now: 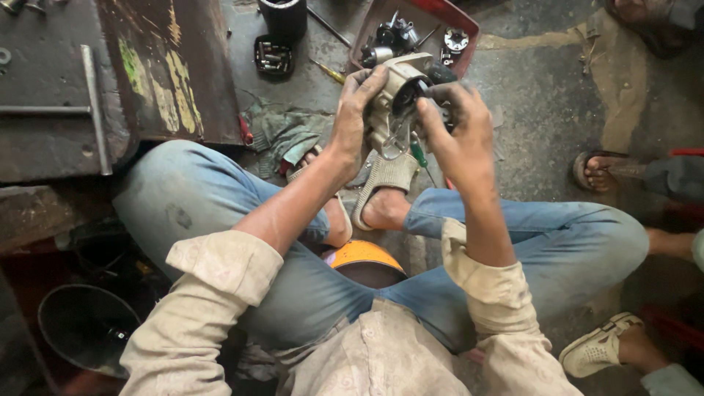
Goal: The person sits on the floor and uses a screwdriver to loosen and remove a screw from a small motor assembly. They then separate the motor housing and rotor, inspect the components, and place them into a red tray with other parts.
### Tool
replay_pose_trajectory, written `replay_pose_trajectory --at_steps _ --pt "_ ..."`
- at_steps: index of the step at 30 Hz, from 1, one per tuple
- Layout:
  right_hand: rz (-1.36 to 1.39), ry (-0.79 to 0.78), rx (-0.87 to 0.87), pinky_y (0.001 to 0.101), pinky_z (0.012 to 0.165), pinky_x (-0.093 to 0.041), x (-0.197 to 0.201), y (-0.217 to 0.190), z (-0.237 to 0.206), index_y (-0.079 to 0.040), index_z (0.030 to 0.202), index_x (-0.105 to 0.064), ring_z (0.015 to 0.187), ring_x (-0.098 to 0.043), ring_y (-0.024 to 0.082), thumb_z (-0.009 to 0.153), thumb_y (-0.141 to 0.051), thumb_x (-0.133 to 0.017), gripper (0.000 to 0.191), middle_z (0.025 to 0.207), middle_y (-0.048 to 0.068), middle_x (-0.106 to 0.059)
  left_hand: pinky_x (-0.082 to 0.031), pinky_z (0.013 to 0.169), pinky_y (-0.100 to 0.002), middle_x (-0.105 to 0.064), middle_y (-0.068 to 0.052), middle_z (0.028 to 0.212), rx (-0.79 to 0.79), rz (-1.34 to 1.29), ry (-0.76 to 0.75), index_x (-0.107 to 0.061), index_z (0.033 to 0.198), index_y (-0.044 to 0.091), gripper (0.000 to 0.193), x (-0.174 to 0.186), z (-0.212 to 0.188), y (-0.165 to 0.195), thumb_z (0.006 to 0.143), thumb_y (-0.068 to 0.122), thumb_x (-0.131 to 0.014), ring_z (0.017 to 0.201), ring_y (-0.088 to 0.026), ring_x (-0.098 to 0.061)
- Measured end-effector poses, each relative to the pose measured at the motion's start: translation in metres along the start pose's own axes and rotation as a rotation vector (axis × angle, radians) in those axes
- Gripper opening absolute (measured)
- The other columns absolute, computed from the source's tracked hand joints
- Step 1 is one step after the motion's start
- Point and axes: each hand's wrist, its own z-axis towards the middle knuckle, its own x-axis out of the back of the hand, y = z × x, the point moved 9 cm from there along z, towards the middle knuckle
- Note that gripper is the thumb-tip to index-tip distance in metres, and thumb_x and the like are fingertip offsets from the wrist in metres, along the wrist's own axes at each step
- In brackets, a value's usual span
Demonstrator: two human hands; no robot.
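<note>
The left hand [353, 117] is closed around the side of a grey cast-metal motor housing with a round dark opening [396, 92], held up above the sandalled feet. The right hand [456, 125] pinches its other side. I think a firm, steady left grip helps here. The long axis seems to run from low near the body up and away toward the red plastic tray of metal parts [462, 18]; the opening faces the right hand.

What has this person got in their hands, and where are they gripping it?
A greasy metal motor part, held in both hands: the left hand wraps its left side, and the right hand holds its right side, fingers at the dark round opening.
</note>
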Motion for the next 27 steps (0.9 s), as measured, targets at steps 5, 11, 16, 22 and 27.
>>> replay_pose_trajectory --at_steps 5,11,16,22,27 --pt "-0.223 0.227 0.196 0.0381 0.077 -0.054 0.015 -0.018 -0.022 0.005 0.120 -0.057 0.090 -0.063 0.033 0.096 -0.017 -0.074 0.037 0.113 0.022 -0.058 -0.054 0.085 -0.027 -0.065 -0.005 0.110 -0.082 0.147 -0.002 -0.053 0.128 0.007 0.055 -0.002 -0.001 0.003 0.092 0.045 -0.069 0.097 -0.011 -0.063" --pt "-0.060 0.111 -0.079 0.0394 0.074 -0.053 -0.003 -0.011 -0.025 -0.002 0.109 -0.059 0.081 -0.067 0.029 0.090 -0.018 -0.083 0.035 0.096 0.013 -0.065 -0.056 0.081 -0.030 -0.066 -0.005 0.104 -0.030 0.058 0.105 -0.054 0.124 0.006 0.056 0.019 0.006 -0.005 0.090 0.047 -0.068 0.092 -0.013 -0.065" --pt "-0.237 0.103 0.333 0.0441 0.079 -0.054 -0.003 -0.057 -0.012 -0.004 0.119 -0.067 0.092 -0.067 0.035 0.085 -0.005 -0.079 0.036 0.104 0.015 -0.063 -0.050 0.074 -0.028 -0.063 -0.004 0.100 -0.053 0.103 0.059 -0.055 0.126 0.005 0.053 0.014 0.008 -0.005 0.095 0.044 -0.070 0.085 -0.012 -0.059" --pt "-0.412 0.141 0.319 0.0478 0.071 -0.051 -0.012 -0.056 -0.007 -0.004 0.098 -0.064 0.083 -0.064 0.039 0.087 -0.012 -0.085 0.025 0.095 0.016 -0.061 -0.052 0.074 -0.027 -0.064 -0.003 0.099 -0.036 0.176 0.078 -0.054 0.126 0.009 0.053 0.010 -0.003 -0.003 0.091 0.045 -0.069 0.086 -0.011 -0.062" --pt "-0.247 0.299 0.182 0.0464 0.072 -0.053 -0.008 -0.043 -0.014 -0.006 0.099 -0.065 0.084 -0.067 0.037 0.087 -0.012 -0.084 0.023 0.096 0.014 -0.063 -0.051 0.079 -0.027 -0.062 -0.003 0.102 -0.070 0.206 0.067 -0.056 0.128 0.008 0.054 0.004 -0.007 0.003 0.092 0.045 -0.070 0.090 -0.011 -0.059"
